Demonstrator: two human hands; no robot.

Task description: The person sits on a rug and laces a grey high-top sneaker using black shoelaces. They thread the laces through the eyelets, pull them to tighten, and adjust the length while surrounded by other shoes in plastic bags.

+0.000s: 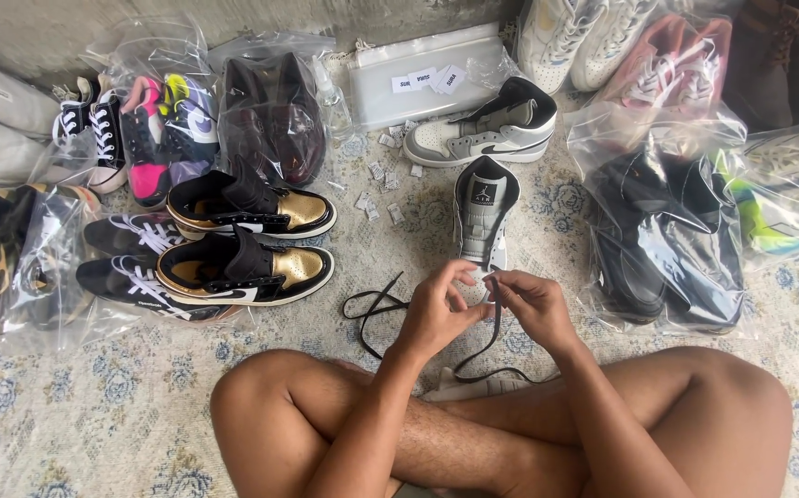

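**Lacing up on the rug**

Black-and-gold high-top sneakers (pixel 250 242) sit toward the floral rug's (pixel 95 406) left edge. Mid-rug, the left hand (pixel 436 309) and right hand (pixel 530 304) both pinch a thin black shoelace (pixel 372 309), right beside the upright grey-and-white high-top sneaker (pixel 482 217).

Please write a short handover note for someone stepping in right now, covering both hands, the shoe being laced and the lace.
Left hand: pinching the black lace near its end, at the toe of the grey and white high-top.
Right hand: pinching the same lace close beside the left.
The high-top stands toe toward the person on the patterned rug; its mate lies on its side behind.
Done: the lace is in hand; how far it is threaded is hidden by the hands.
Left: most of the lace lies loose on the rug, so lacing appears to have barely begun.
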